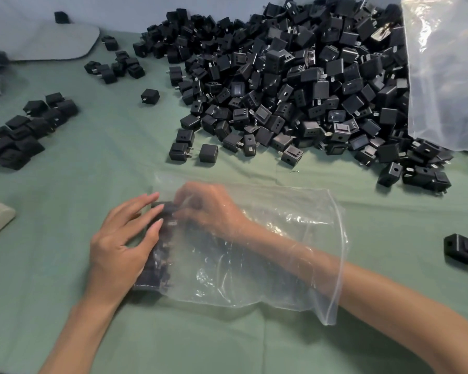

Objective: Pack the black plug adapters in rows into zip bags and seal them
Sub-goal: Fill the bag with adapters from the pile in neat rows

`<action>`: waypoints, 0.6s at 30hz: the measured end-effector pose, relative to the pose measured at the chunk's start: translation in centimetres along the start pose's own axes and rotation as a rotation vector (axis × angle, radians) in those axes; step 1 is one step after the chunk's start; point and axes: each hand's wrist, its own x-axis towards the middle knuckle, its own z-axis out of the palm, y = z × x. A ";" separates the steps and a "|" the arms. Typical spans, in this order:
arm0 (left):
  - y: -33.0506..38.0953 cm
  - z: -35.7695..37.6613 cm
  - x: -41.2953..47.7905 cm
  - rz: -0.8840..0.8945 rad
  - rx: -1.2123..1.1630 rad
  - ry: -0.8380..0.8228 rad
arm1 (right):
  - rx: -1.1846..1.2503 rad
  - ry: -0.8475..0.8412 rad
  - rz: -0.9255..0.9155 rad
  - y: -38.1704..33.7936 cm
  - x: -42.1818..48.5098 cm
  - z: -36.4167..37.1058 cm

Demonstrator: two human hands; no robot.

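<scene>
Tabletop (92, 157) in green cloth, adapter heap (295, 76) upper right, grey-blue backdrop (119, 9)

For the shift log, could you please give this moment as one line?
step: packing; zip bag: unsealed, on cloth; right hand: inside bag at adapter row; left hand: pressing row from outside

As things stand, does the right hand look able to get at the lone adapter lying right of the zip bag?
Probably not at once: the right hand is deep inside the zip bag, forearm through its mouth, so it must pull out first. Nothing lies between bag and the lone adapter.
</scene>
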 end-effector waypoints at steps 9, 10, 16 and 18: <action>-0.5 -0.4 -0.1 -0.007 -0.008 -0.079 | -0.211 -0.344 -0.117 -1.0 -2.5 -4.0; -0.5 -0.4 -0.1 -0.012 -0.024 -0.081 | -0.284 -0.376 -0.093 -0.4 -3.6 -5.1; -0.3 -0.6 0.2 -0.018 -0.033 -0.096 | -0.599 -0.278 -0.048 0.5 -11.8 -16.3; -0.1 -0.6 0.3 -0.036 -0.033 -0.102 | -0.625 -0.222 0.092 0.8 -12.6 -20.2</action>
